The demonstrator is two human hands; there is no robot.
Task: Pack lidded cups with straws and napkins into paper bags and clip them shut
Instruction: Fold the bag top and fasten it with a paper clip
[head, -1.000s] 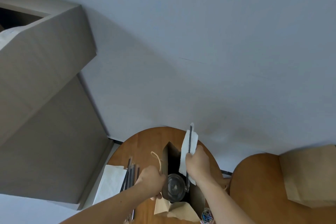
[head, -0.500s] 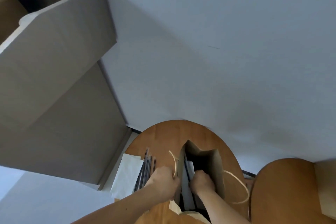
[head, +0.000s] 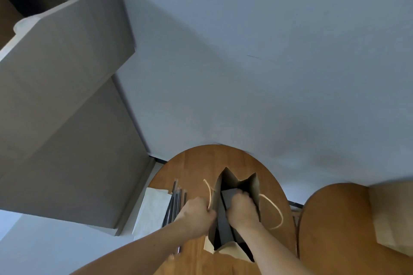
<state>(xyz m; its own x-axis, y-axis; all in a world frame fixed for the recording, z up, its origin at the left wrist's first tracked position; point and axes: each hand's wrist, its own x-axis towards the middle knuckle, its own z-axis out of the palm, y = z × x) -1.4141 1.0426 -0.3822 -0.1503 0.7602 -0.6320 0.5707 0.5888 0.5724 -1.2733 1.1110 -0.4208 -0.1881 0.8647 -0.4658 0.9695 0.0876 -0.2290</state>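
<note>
- The paper bag (head: 250,187) is standing open on the table (head: 196,163)
- The left hand (head: 196,214) is pinching its left rim
- The right hand (head: 240,210) is reaching inside, fingers (head: 242,196) curled, on what I cannot tell
- Straws (head: 175,205) and napkins (head: 152,210) are lying left of it

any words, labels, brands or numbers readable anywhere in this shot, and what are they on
None: no readable text shows anywhere in this view.
The paper bag is plain brown, with no print on the faces in view.
The napkins are blank white, and the straws are dark and unmarked.
The second bag at the right edge, the wall and the cabinet carry no label or sign.
</note>
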